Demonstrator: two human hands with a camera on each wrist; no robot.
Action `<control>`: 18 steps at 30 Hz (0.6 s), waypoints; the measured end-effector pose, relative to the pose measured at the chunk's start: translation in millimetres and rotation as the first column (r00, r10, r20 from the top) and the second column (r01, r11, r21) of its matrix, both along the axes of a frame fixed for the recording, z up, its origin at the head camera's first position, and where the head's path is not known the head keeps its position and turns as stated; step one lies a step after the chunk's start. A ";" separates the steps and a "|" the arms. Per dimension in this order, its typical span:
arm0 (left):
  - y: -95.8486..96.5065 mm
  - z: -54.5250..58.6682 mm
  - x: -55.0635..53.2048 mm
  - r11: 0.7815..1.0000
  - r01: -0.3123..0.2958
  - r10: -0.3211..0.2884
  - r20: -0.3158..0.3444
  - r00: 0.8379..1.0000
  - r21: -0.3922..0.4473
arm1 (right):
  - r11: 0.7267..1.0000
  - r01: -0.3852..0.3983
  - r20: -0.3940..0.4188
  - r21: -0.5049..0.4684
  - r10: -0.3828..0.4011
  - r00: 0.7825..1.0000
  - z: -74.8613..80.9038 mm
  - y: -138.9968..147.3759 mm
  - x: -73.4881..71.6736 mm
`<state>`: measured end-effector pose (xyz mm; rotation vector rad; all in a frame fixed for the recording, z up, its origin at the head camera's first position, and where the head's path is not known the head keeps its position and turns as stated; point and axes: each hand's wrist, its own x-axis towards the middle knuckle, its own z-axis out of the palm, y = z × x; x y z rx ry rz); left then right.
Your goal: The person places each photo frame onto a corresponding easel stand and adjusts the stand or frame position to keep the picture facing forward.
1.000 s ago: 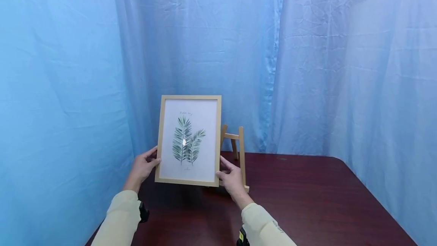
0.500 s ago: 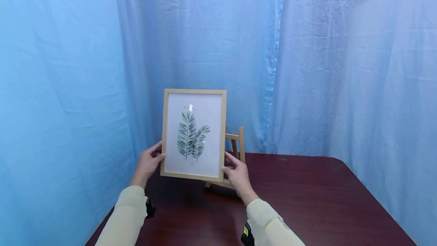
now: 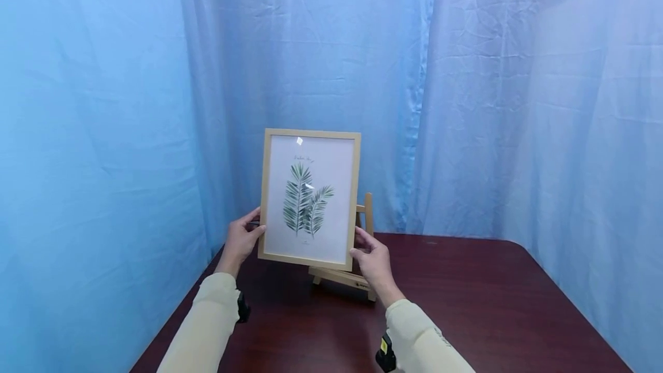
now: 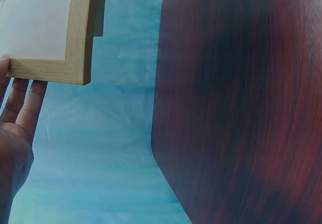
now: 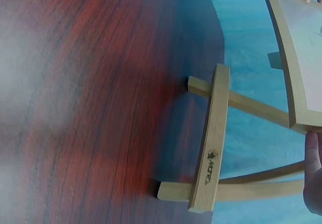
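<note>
The head view is bright and even, with a small white glare towards twelve o'clock on the framed print. The wrist views look dimmer and hazier; in the right one, pale sheen whitens the table at nine o'clock, with soft shadow beside the easel.

Framed picture before easel

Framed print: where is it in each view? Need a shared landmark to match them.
Head: just left of and below centre, between left hand and right hand, partly covering the easel.
Left wrist: framed print at top left, cut off by the top and left edges.
Right wrist: framed print at upper right, cut off by the right edge.
Shared landmark: dark red table.
</note>
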<state>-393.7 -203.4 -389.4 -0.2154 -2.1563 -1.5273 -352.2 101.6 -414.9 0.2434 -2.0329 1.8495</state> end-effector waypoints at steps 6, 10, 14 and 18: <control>3.7 -2.9 -6.0 0.999 0.044 -0.043 -0.019 0.999 0.024 | 0.999 0.051 0.009 0.018 -0.051 0.999 -0.9 1.4 2.8; 11.5 -3.2 -6.7 0.999 0.045 -0.045 -0.010 0.999 0.029 | 0.997 0.066 0.019 0.027 -0.067 0.998 -0.8 9.1 2.2; 19.0 -4.5 -9.4 0.997 0.057 -0.057 -0.010 0.998 0.042 | 0.998 0.061 0.033 0.004 -0.061 0.998 -1.3 16.0 1.4; 28.3 -6.5 -12.8 0.996 0.066 -0.066 -0.015 0.998 0.056 | 0.997 0.070 0.040 -0.014 -0.070 0.997 -3.2 23.6 0.6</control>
